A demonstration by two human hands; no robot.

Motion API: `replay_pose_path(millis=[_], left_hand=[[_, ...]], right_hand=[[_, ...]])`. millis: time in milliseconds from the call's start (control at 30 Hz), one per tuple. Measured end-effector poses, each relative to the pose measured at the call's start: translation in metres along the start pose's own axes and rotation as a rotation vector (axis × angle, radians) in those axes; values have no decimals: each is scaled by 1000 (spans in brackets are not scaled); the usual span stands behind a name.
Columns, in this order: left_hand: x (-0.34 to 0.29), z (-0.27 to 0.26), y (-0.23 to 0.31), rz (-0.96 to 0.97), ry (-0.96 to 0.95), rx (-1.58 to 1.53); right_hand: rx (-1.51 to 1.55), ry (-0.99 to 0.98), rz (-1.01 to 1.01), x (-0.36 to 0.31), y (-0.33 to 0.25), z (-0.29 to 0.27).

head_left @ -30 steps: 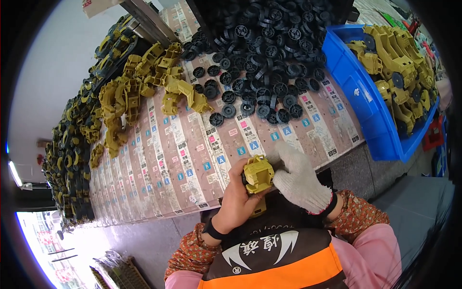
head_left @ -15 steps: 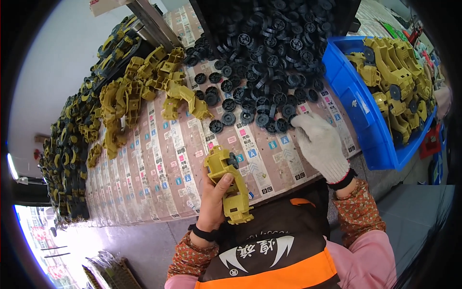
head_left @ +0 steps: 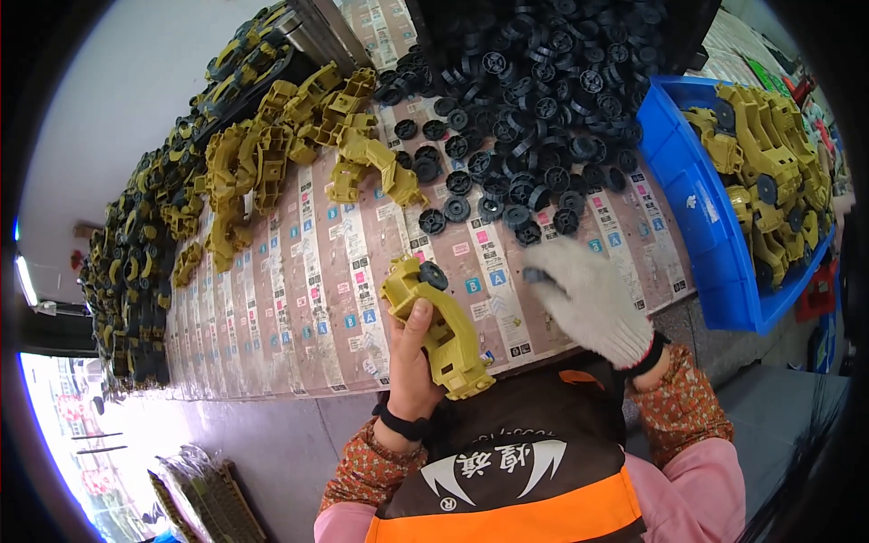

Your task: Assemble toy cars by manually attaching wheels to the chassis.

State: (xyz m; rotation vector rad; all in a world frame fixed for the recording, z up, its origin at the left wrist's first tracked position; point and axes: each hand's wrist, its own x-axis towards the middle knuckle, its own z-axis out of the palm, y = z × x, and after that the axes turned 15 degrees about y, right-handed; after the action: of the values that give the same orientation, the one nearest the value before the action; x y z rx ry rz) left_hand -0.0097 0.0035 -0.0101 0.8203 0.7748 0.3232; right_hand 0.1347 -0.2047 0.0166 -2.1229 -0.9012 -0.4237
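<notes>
My bare left hand [head_left: 409, 373] is closed around a yellow plastic toy vehicle body [head_left: 460, 342], held tilted above the table's near edge, thumb across its side. One black wheel [head_left: 433, 275] sits on the body's upper end. To the right, my right hand [head_left: 597, 300], in a white knitted glove, pinches a small dark toy wheel [head_left: 534, 274] between thumb and fingers; most of that wheel is hidden. The two hands are apart. Beyond them lies a heap of loose black wheels [head_left: 520, 192], its nearest ones a little past my gloved fingers.
More yellow bodies [head_left: 376, 167] lie on the printed table covering [head_left: 299, 299] at the left. Behind them stand stacked yellow-and-black pieces [head_left: 127, 271]. A blue bin [head_left: 697, 204] at the right holds yellow bodies with wheels. A dark container [head_left: 425, 32] stands at the back.
My right hand has drawn back from the heap toward the left hand, with a wheel now showing in its fingers. The yellow body has turned in my left hand. The whole view has shifted slightly.
</notes>
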Motion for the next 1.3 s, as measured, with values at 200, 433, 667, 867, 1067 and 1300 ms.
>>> replay_pose_path(millis=[200, 433, 667, 867, 1067, 1300], left_hand=[[-1, 12, -6, 155, 40, 10], [-1, 5, -12, 353, 145, 31], [-6, 18, -18, 591, 114, 90], [-14, -8, -46, 955, 101, 310], [-26, 55, -37, 844, 110, 55], [-50, 111, -2, 271, -554, 34]], right_hand=[[406, -175, 274, -30, -52, 11], [514, -147, 337, -43, -70, 8], [422, -177, 402, -53, -79, 3], [419, -194, 476, -55, -81, 1], [367, -160, 429, -39, -80, -28], [-78, 353, 30, -20, -75, -110]])
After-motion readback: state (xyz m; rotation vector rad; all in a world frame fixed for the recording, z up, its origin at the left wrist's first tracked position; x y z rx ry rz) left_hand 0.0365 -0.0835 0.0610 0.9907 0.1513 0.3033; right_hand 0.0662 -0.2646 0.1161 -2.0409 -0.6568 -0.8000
